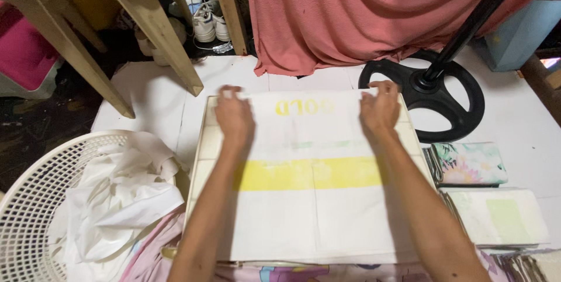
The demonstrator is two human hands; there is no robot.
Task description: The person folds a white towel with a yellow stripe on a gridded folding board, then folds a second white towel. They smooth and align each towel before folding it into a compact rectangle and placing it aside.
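Both forearms reached up from 6 o'clock over a white cloth with a yellow band (pixel 310 200) spread on a board; the left hand (pixel 234 115) and right hand (pixel 380 109) pinched its far corners, laundry basket (pixel 23 200) at 8 o'clock

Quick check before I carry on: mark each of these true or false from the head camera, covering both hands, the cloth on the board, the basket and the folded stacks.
1. Both hands rest on the far edge of the white cloth with the yellow stripe. True: the left hand and the right hand are on it.
2. The cloth lies crumpled in a heap. False: it lies spread flat over the board.
3. The white lattice basket holds white cloths. True.
4. The basket is on the person's right. False: it is on the left.
5. Folded cloths are stacked to the right of the board. True.
6. The black fan base stands on the cloth. False: it stands beyond the board's far right corner.
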